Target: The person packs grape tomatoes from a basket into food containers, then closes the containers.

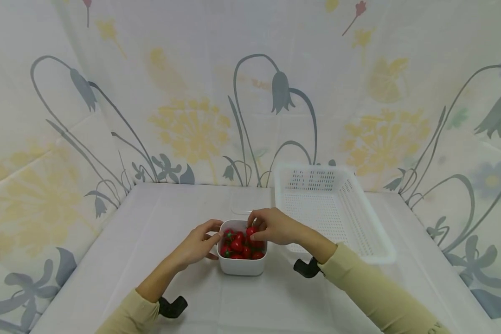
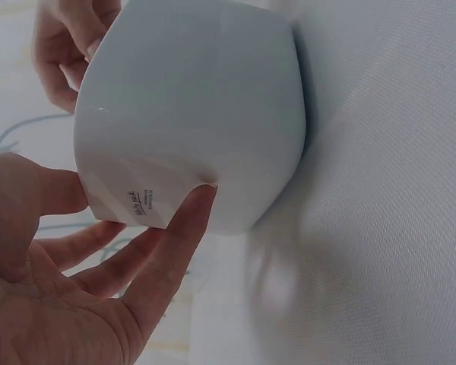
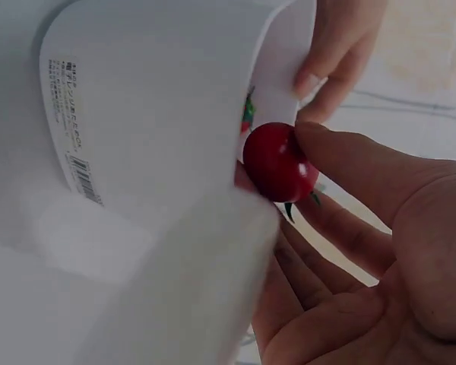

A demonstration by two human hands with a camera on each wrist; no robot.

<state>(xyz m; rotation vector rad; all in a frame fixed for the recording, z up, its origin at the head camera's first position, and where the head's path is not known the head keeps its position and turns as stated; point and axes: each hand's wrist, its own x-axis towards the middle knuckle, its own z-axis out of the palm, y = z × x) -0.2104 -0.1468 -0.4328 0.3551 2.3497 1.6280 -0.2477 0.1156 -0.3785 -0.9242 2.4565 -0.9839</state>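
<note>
In the head view, a white container [image 1: 242, 267] full of red cherry tomatoes [image 1: 236, 245] with green stems stands upright on the table. My left hand [image 1: 195, 243] is at its left side; in the left wrist view the fairly straight, spread fingers [image 2: 156, 266] touch the outer wall and rim. My right hand [image 1: 275, 226] is over the container's right rim. Between its thumb and fingers it pinches one cherry tomato [image 3: 277, 162], seen at the rim in the right wrist view with its green stem pointing away from the container.
A white perforated plastic basket [image 1: 375, 232] stands behind and to the right of the container, partly behind the right forearm. The table has a white cloth [image 1: 171, 204]. A curtain [image 1: 217, 93] printed with flowers hangs at the back and sides.
</note>
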